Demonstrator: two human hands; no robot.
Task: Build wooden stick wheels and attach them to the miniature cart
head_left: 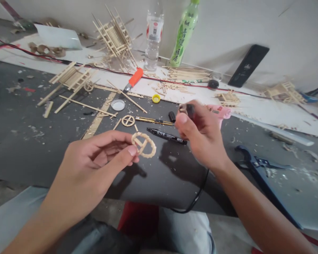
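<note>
My left hand (103, 162) pinches a small wooden wheel (151, 152) between thumb and fingers, above the dark tabletop. The wheel's rim is made of short pale pieces, with sticks crossing inside it. My right hand (201, 132) is raised to the right, closed around a small dark object with a shiny metal end (184, 108), which looks like a lighter. Most of that object is hidden by the fingers. Below and between the hands lies a black marker pen (166, 135). A second spoked wheel (128, 120) rests flat on the table beyond my left hand.
A utility knife (134, 79) with an orange handle, a white cap (118, 104) and a yellow ring cap (156, 98) lie further back. Stick models (71, 79), two bottles (155, 38) and loose sticks (187, 74) stand near the wall. A blue-handled cutter (262, 176) lies right.
</note>
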